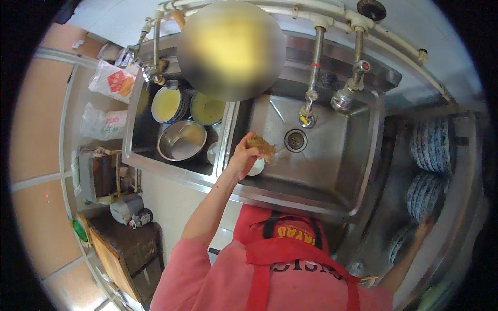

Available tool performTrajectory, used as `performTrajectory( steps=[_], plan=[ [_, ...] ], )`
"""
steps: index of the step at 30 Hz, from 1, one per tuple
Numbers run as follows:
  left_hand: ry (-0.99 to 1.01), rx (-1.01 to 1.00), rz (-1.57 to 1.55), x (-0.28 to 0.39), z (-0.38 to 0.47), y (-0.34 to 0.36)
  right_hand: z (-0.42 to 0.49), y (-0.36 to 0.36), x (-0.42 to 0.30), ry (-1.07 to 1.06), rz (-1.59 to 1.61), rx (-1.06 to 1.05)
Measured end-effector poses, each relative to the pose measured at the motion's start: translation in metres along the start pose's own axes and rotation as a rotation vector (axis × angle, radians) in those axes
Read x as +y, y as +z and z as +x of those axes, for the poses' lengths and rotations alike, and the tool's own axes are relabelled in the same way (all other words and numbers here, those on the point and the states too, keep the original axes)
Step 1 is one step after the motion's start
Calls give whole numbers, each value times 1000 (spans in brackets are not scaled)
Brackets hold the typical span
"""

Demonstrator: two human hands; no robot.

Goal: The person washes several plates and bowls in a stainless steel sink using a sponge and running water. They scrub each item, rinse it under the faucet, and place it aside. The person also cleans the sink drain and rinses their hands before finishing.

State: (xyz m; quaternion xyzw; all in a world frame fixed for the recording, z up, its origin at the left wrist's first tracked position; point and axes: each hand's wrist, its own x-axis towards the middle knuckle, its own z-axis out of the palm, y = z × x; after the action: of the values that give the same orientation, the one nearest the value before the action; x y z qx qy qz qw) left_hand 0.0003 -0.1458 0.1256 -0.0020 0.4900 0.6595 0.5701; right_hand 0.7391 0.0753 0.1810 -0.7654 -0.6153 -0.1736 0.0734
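Observation:
Over the left side of the right-hand steel sink basin (327, 167), my left hand (244, 155) grips a brown, ragged scrubbing pad (261, 145). Just below that hand, a small white bowl or dish (256, 167) lies in the basin, partly hidden. My right hand (427, 221) reaches far to the right, at a stack of blue-and-white patterned bowls (424, 196); its fingers are blurred, so whether it grips one is unclear. Another such stack (432, 145) stands beyond, and more patterned bowls (400, 245) sit nearer to me.
The left basin holds a steel bowl (182, 140) and containers with yellowish liquid (166, 104). A steel tap (308, 118) hangs over the right basin near the drain (295, 140); another tap (342, 99) is beside it. A steel divider (225, 144) separates the basins.

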Motion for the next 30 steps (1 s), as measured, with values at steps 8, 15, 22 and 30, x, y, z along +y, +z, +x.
performTrajectory(
  steps=[8,15,22,30],
  plan=[
    [145,-156,-171,48,151,95,-82,-87,-198,-561,78,225],
    [447,347,855,64,256,99,-237,-94,-344,-681,648,-329],
    [634,99,776,36,158,-12,-283,-93,-450,-694,656,-603],
    [438,575,755,72,63,-231,-260,-109,-552,-893,772,-646]
  ],
)
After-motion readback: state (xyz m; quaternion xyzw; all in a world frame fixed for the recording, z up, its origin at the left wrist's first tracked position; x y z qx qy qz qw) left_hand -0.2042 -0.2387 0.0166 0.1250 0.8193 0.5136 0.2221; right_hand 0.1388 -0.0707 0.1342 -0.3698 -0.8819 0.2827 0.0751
